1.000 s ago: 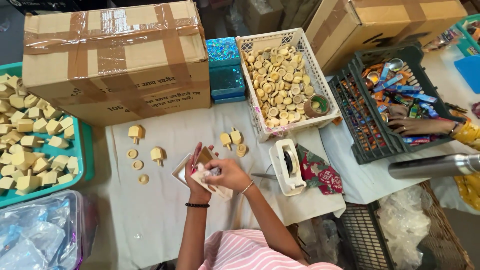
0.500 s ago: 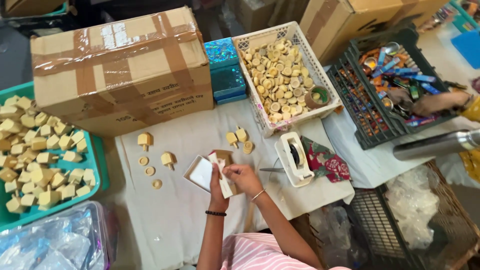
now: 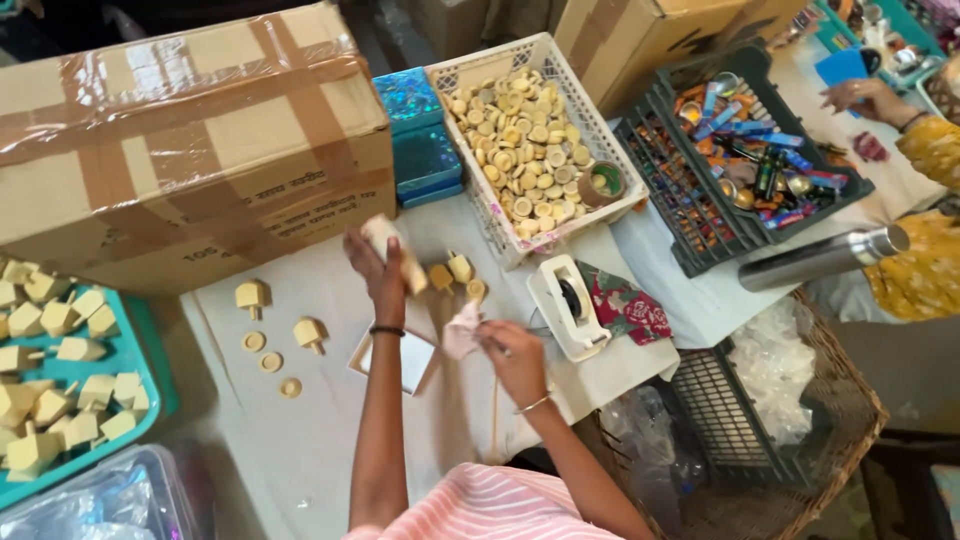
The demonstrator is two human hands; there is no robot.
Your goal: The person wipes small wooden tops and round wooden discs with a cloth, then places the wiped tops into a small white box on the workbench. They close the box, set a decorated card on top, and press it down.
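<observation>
My left hand [image 3: 378, 265] is stretched forward over the white cloth, closed around a cream wooden block piece [image 3: 392, 248]. My right hand [image 3: 513, 352] stays nearer my body and pinches a small pale scrap [image 3: 462, 331] of cloth or paper. Between the hands lies a small flat white card [image 3: 397, 360]. Just beyond my left hand stand a few cream wooden pieces [image 3: 452, 272] on the cloth.
A taped cardboard box [image 3: 190, 140] stands at the far left, a white basket of wooden discs [image 3: 522, 150] beyond it. A white tape dispenser [image 3: 564, 305], a teal tray of blocks [image 3: 60, 370] and a black crate [image 3: 745, 160] surround me. Another person's hand [image 3: 868, 98] is at top right.
My left hand has left the right hand and reached forward with the wooden piece. The white card now lies on the cloth. The view has shifted slightly.
</observation>
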